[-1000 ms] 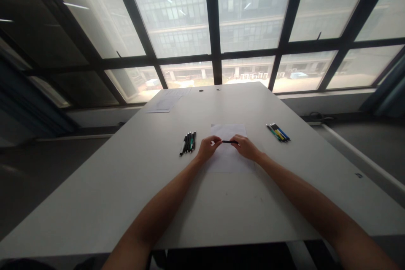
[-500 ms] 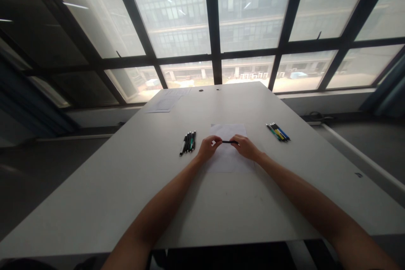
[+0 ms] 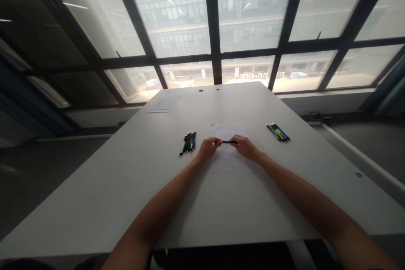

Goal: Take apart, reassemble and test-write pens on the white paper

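Observation:
A black pen (image 3: 226, 142) lies level between my two hands, over a sheet of white paper (image 3: 230, 160). My left hand (image 3: 209, 147) pinches its left end. The right end is gripped by the fingers of my right hand (image 3: 244, 145). Both tips of the pen are partly hidden by fingers. Left of my left hand, several pens (image 3: 189, 142), mostly black with a green one and a white-ended one, lie side by side. Farther off to the right of my right hand is another group of pens (image 3: 278, 132) in black, green, yellow and blue.
The white table (image 3: 126, 202) reaches forward to the windows. Printed sheets (image 3: 163, 103) lie at its far left edge. A round dark cable hole (image 3: 201, 90) shows near the far end, and a small dark mark (image 3: 358, 174) is near the right edge.
The fingers of my left hand have shifted slightly on the pen's end. Otherwise the pen, paper and both pen groups stay where they were.

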Available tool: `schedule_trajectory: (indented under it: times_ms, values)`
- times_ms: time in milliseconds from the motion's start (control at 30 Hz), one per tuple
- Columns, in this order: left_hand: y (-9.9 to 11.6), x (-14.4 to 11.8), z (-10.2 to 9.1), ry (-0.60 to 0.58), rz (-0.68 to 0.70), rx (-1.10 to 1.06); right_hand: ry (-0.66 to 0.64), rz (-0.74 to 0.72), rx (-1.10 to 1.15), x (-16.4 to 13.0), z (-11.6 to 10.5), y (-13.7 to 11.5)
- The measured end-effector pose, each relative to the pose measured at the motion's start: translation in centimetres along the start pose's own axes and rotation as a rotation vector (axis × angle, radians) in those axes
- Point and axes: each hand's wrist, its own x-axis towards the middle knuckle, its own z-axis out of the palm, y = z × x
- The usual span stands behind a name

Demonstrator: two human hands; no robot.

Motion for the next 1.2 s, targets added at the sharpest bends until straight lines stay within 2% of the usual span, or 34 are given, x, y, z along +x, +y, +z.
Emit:
schedule_trajectory:
  times_ms: [200,467,800,933,1067,1200]
  values:
    - [0.2,0.0,0.0,0.032,0.002,-0.046,0.002,0.016,0.0,0.0,0.0,0.0]
    - [0.2,0.1,-0.2,0.132,-0.084,-0.094,0.075,0.111,-0.154,-0.3,-0.3,0.8]
    - [0.6,-0.1,-0.4,0.135,0.023,-0.084,0.022,0.128,-0.239,-0.3,-0.3,1.1]
    - [0.5,0.0,-0.3,0.157,-0.027,-0.077,0.047,0.159,-0.239,-0.4,-0.4,0.8]
    - [0.4,0.1,-0.3,0.241,-0.083,-0.102,0.149,0.264,-0.119,-0.2,-0.2,1.1]
    - [0.3,0.1,-0.3,0.289,-0.116,-0.114,0.304,0.35,0.259,0.1,-0.2,1.8]
